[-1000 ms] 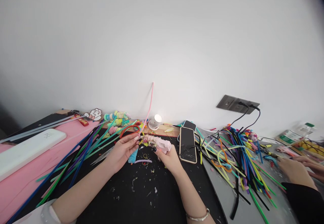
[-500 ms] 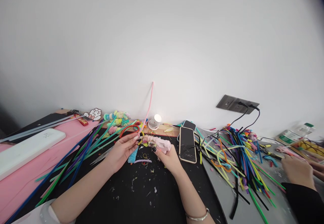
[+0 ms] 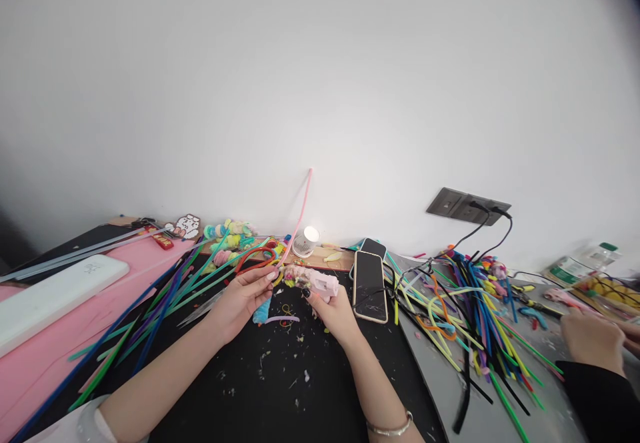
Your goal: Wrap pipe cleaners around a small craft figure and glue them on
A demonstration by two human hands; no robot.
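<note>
Between the fingertips of my left hand [image 3: 249,296] is the lower end of a pink pipe cleaner [image 3: 303,204], which rises and leans to the right in front of the wall. My right hand [image 3: 330,309] is wrapped round a pale pink hot glue gun [image 3: 324,283]. Its nozzle end, crusted with fuzz and bits, points left and lies close to the pipe cleaner's lower end; whether they touch I cannot make out. Just below sits a light blue fuzzy piece [image 3: 261,311]. Red-handled scissors [image 3: 253,256] lie behind my left hand.
A lit white cup-like lamp [image 3: 306,241] stands by the wall. Two phones, one a black-screened phone [image 3: 370,286], lie right of my hands. Pipe cleaners [image 3: 487,323] pile up on the right, near a co-worker's hand [image 3: 593,339]. A white power bank [image 3: 65,303] rests on the left.
The pink pipe cleaner's top has shifted slightly right and down. My left hand has edged right, and the glue gun has tilted a little. Both grips stay the same.
</note>
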